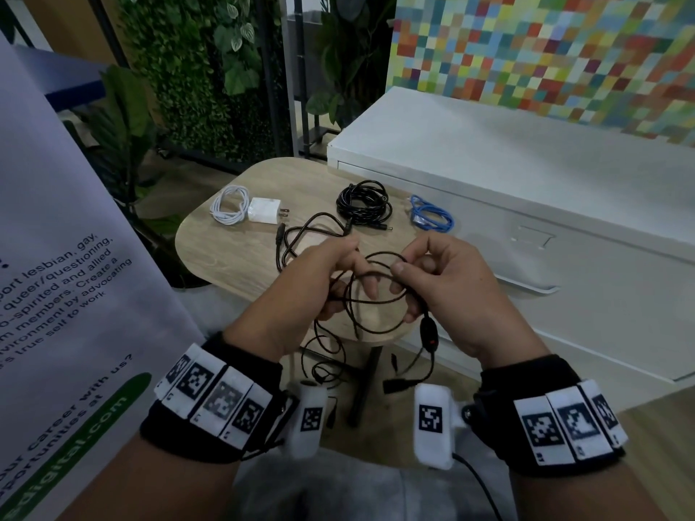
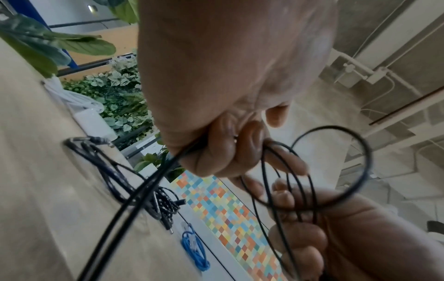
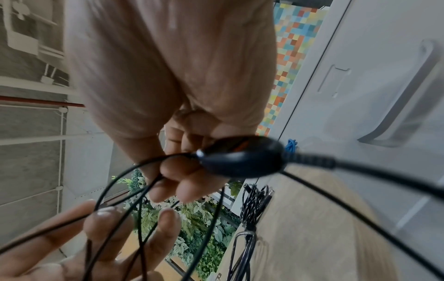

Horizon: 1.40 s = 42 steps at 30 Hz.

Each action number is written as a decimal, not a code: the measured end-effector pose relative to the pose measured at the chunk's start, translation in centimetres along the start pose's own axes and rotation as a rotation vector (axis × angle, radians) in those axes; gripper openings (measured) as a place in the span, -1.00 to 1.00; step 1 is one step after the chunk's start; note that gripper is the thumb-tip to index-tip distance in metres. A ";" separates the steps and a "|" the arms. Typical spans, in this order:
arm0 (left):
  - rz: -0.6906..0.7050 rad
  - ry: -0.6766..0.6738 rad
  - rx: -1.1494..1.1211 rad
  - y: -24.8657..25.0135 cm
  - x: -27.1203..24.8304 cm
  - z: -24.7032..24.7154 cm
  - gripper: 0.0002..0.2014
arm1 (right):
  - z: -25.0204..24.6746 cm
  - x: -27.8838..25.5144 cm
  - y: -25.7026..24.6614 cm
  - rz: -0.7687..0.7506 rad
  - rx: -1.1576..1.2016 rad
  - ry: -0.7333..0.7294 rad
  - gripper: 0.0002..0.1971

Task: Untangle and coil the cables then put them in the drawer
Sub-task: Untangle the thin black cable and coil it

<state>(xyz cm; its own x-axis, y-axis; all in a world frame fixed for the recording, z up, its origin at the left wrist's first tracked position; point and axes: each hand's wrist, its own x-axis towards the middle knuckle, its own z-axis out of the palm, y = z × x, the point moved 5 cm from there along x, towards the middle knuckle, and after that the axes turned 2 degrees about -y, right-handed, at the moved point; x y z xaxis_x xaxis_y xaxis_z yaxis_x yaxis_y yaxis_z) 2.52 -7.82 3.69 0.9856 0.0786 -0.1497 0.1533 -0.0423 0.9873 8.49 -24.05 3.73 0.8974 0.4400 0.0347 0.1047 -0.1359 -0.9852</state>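
Note:
Both hands hold a thin black cable (image 1: 380, 253) above the near edge of the wooden table (image 1: 225, 257). My left hand (image 1: 327, 268) grips a bundle of its strands in curled fingers (image 2: 223, 150). Facing it, my right hand (image 1: 425, 272) pinches several loops (image 2: 367, 157) between thumb and fingers (image 3: 187, 176). The cable's black inline switch (image 1: 428, 332) hangs just below the right hand, close to the lens in the right wrist view (image 3: 240, 157). Loose tails and plugs dangle under the table edge. The white drawer unit (image 1: 526, 182) to the right is closed, with its handle (image 1: 534, 238) showing.
On the table lie a coiled white cable (image 1: 229, 204) beside a white charger (image 1: 265, 210), a coiled black cable (image 1: 363, 203), a bundled blue cable (image 1: 430, 218) and a loose black cable (image 1: 301, 235). A printed banner (image 1: 56, 295) stands at the left, plants behind.

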 end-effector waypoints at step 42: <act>-0.043 0.057 -0.086 -1.1 0.9 -1.3 -0.59 | 1.0 0.2 1.0 -0.042 0.233 -0.249 -0.86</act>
<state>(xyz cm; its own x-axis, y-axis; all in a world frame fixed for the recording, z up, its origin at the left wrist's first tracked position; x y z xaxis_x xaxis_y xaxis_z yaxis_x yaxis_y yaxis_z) 3.14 -6.43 2.52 0.9722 0.1355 -0.1910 0.1862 0.0475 0.9814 8.38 -23.20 2.62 0.7588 0.6483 0.0625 0.0130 0.0808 -0.9966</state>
